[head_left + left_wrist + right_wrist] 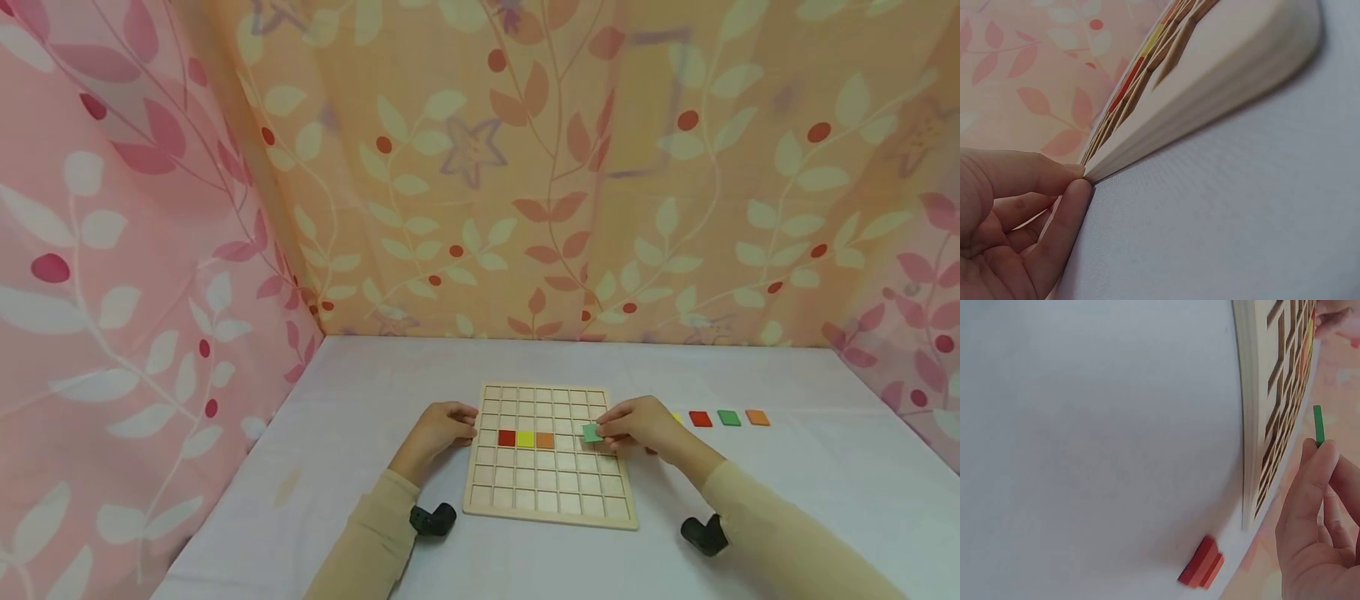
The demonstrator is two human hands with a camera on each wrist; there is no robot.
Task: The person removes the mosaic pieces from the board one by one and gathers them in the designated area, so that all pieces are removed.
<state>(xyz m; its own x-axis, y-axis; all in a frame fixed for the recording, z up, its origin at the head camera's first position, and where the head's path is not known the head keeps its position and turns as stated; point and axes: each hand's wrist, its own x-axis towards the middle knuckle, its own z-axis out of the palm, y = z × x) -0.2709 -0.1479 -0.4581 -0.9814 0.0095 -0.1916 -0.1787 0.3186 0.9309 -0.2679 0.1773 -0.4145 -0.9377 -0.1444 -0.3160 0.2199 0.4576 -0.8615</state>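
Note:
A wooden grid board lies on the table. Red, yellow and orange square tiles sit side by side in one of its rows. Between thumb and fingertips my right hand pinches a green tile, held over the board's right part, a little right of the orange one. In the right wrist view the green tile shows edge-on above the fingertips. My left hand holds the board's left edge, thumb and forefinger meeting at its rim in the left wrist view.
Right of the board, red, green and orange tiles lie in a row, with a yellow one partly behind the right hand. Reddish tiles rest near the board's edge. Patterned curtains enclose the white table.

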